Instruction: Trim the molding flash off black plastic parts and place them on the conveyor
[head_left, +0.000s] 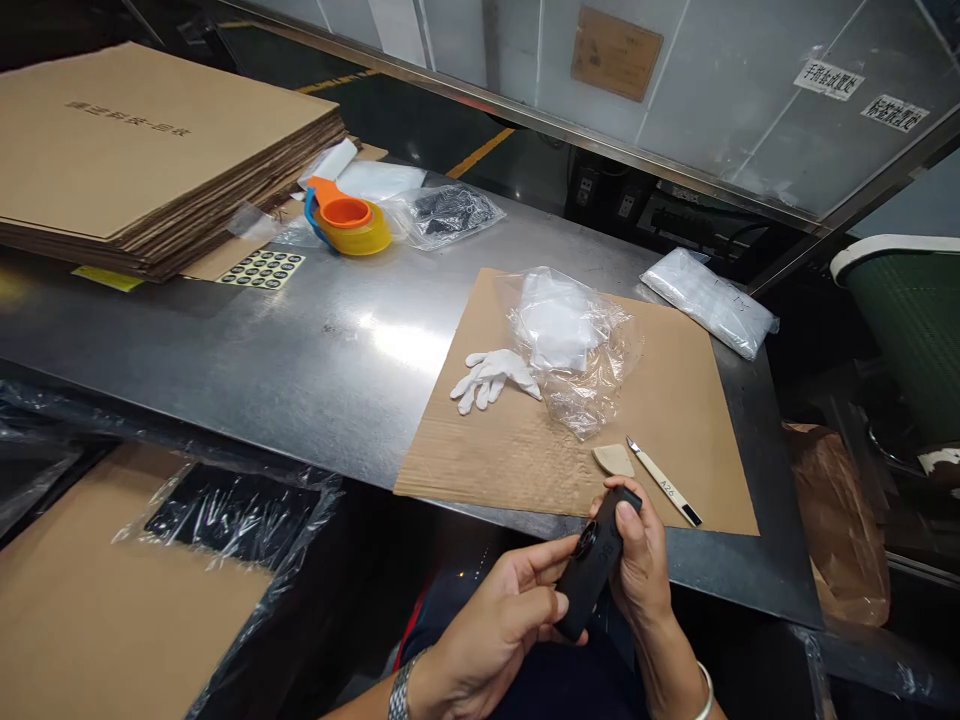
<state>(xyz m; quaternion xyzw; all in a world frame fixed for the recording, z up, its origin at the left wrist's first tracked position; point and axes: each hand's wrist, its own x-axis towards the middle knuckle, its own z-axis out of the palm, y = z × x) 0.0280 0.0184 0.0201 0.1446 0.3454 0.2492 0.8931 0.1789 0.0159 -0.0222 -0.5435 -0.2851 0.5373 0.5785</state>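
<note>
A black oblong device [592, 575] with a round part on its side is held tilted between both hands, near the table's front edge. My left hand [499, 620] grips its lower end, thumb on the face and fingers along the side. Around the upper end are the closed fingers of my right hand [641, 550]. Just beyond the hands, on a cardboard sheet [480, 465], lie a beige wedge-shaped pad [613, 460] and a slim knife marked A26 [664, 482]. Farther back are a white glove [495, 378] and a clear plastic bag with white contents [562, 325].
Stacked flat cardboard [150, 150] fills the back left of the metal table [322, 350]. Near it are an orange tape dispenser [349, 215], a sticker sheet [262, 270] and a bag of black items [454, 213]. A plastic-wrapped white pack [709, 300] lies back right. An open carton [97, 600] stands lower left.
</note>
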